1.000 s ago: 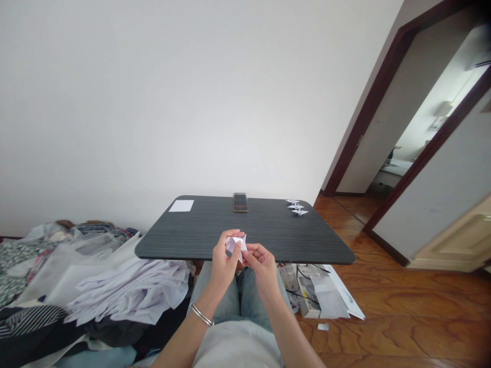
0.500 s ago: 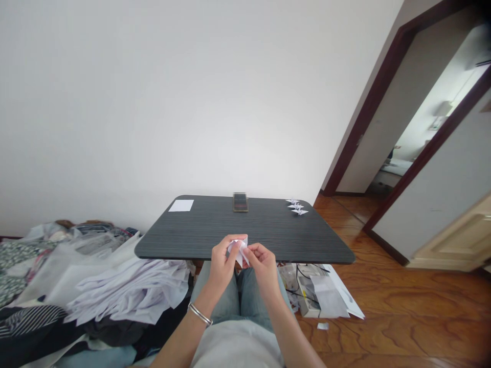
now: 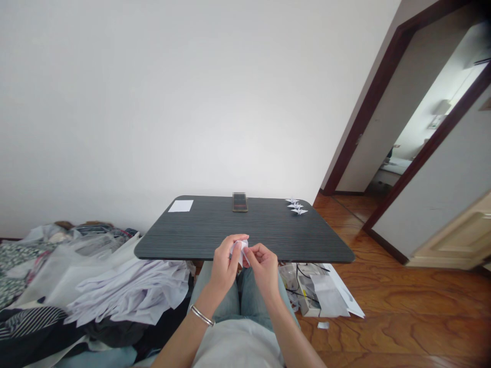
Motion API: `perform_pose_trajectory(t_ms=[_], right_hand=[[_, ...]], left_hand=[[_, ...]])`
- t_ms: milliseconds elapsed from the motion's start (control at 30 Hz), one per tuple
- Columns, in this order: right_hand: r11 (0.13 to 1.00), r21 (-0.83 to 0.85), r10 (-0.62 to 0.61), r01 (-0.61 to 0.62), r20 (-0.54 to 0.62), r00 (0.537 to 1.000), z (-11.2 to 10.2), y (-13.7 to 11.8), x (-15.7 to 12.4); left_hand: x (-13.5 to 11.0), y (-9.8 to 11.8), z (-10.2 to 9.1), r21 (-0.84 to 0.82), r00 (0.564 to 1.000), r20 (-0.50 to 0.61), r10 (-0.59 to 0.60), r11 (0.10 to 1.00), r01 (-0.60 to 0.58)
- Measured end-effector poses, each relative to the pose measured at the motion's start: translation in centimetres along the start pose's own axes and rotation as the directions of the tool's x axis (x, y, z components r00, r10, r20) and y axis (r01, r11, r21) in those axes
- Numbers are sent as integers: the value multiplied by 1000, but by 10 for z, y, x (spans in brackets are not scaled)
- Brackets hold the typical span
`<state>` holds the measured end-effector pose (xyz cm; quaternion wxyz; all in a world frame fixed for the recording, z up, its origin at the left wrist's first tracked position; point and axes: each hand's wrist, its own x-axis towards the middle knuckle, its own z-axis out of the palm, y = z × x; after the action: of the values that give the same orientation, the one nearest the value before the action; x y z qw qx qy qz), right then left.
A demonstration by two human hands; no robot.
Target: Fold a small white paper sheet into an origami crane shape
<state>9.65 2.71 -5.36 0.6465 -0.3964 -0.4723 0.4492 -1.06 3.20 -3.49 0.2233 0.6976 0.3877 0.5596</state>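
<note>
Between both hands, just over the near edge of the dark table (image 3: 215, 225), is a small folded piece of white paper (image 3: 241, 250). My left hand (image 3: 224, 263) is closed on its left side, thumb laid across the front. From the right, my right hand (image 3: 264, 266) pinches the paper's edge between thumb and fingers. Fingers cover much of the paper, so its full shape is hidden. Several folded white paper cranes (image 3: 297, 207) stand at the table's back right. A flat white paper sheet (image 3: 181, 206) lies at the back left.
A phone (image 3: 240, 202) sits at the table's back middle, close to the wall. Heaped clothes and white cloth (image 3: 134, 286) fill the floor on the left. Under the table's right side are a box with cables (image 3: 307, 296) and loose papers (image 3: 333, 294).
My left hand has tipped slightly and its fingers now cover more of the folded paper. The right hand keeps its pinch, shifted a little rightward. Things on the table have stayed put.
</note>
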Motion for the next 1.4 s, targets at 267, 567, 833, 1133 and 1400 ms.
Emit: perform_pose_trajectory(t_ms=[267,567,833,1133,1400], right_hand=[[999,-51,6,-7,-2,1000,1,3,-1],[998,-54,13,-12,16,1000,0,3,-2],[998,-61,15,-13,26,1000,0,2,-4],[999,0,-45,45,21,999,-4,5,0],[998,52,21,-30,164,986,-4,1,1]], left_hand=[[2,-1,-2,4,1000,-13,0,1000,0],[5,-3,-6,59,999,-38,-13,998,15],[4,-4,-7,-22,998,-45,-35,999,34],[4,3,-9,0,1000,22,-1,1000,2],[1,2,-6,-78,999,-24,-33,996,31]])
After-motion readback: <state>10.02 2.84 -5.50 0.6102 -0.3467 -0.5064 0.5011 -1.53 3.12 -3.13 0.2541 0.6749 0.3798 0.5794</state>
